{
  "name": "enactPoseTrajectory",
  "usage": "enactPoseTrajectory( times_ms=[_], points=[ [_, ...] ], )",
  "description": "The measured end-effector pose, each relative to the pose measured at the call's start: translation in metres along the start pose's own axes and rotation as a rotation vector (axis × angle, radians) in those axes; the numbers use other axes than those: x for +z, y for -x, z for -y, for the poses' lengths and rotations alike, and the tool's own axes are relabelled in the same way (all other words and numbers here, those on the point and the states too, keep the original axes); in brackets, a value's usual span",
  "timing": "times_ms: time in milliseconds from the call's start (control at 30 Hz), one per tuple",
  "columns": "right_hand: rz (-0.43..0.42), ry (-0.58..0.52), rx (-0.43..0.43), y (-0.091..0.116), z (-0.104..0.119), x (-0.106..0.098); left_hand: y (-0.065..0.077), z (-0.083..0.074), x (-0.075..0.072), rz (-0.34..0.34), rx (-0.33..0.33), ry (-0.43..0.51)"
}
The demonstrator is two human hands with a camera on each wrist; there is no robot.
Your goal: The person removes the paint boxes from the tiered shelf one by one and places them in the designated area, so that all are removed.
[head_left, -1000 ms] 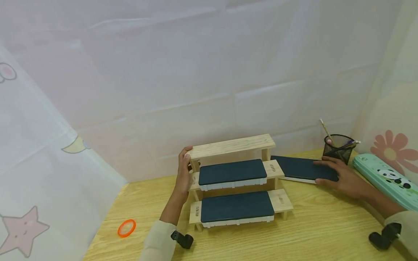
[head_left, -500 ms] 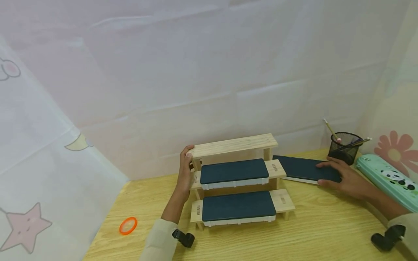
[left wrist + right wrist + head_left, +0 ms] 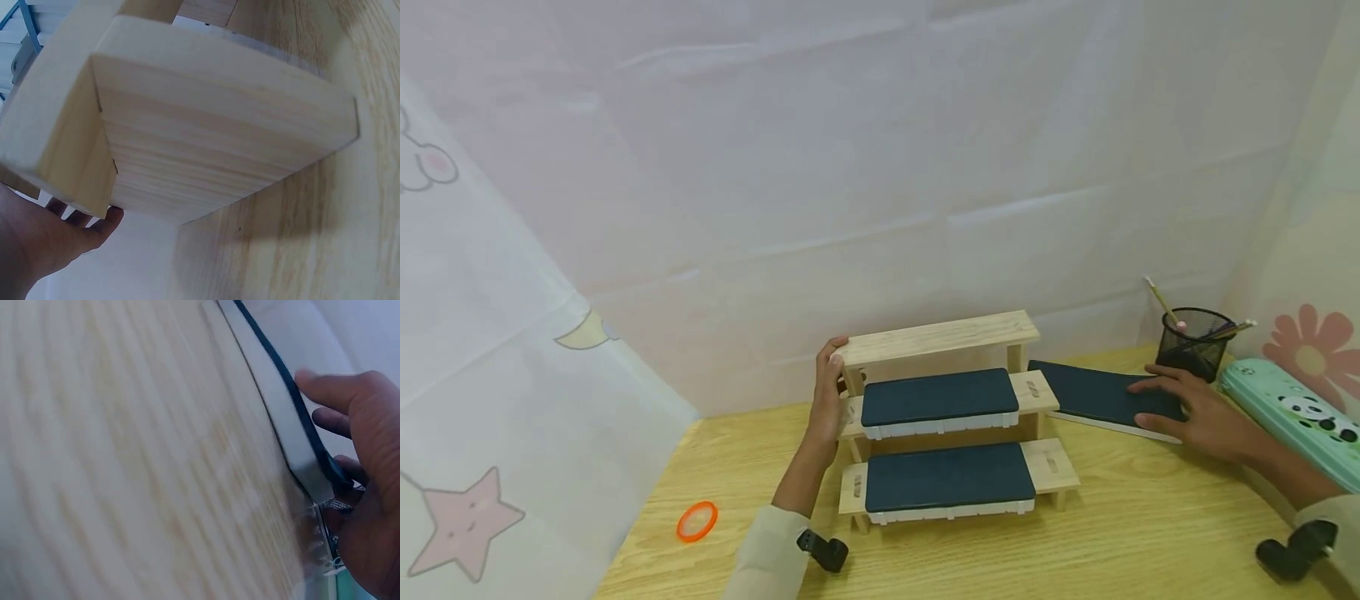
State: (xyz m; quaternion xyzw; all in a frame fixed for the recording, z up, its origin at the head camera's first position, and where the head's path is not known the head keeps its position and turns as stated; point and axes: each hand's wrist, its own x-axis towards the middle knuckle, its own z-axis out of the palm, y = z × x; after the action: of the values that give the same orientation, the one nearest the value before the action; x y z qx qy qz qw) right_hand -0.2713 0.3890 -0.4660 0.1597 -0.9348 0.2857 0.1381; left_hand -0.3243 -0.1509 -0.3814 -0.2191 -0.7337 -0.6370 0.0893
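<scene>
A three-tier wooden stand (image 3: 936,336) rises mid-table in the head view. Flat white boxes with dark blue lids lie on its middle tier (image 3: 940,397) and its lowest tier (image 3: 950,477); nothing sits on the top board. My left hand (image 3: 829,400) grips the stand's upper left end, and the left wrist view shows its fingers curled at a wooden upright (image 3: 78,162). To the right, a similar blue-lidded box (image 3: 1093,393) lies partly behind the stand. My right hand (image 3: 1202,412) rests over that box's right end, fingers on the lid and thumb along its front edge.
Behind the right hand stands a black mesh pen cup (image 3: 1197,350) with pencils in it. A mint green panda pencil case (image 3: 1292,417) lies at the far right. An orange-rimmed ring (image 3: 697,522) is on the table at left. A pale cloth wall (image 3: 865,208) closes off the back.
My right thumb has come up from the front side of the box, uncovering more of its white edge. The left hand keeps its grip. The head view has shifted slightly.
</scene>
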Motion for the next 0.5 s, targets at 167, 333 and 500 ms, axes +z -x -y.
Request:
enactPoseTrajectory(
  times_ms=[167, 333, 500],
  points=[
    [0.006, -0.008, -0.018, 0.0018, -0.0005, 0.0004, 0.0013, 0.0008, 0.0002, -0.005, -0.012, 0.007],
    [0.019, -0.044, -0.067, 0.0037, -0.0017, 0.0013, 0.0004, 0.0016, 0.0003, -0.001, -0.007, 0.002],
    [0.072, -0.082, -0.062, 0.0052, -0.0016, -0.0009, -0.0007, 0.0006, -0.0005, 0.004, -0.018, -0.016]
  ],
)
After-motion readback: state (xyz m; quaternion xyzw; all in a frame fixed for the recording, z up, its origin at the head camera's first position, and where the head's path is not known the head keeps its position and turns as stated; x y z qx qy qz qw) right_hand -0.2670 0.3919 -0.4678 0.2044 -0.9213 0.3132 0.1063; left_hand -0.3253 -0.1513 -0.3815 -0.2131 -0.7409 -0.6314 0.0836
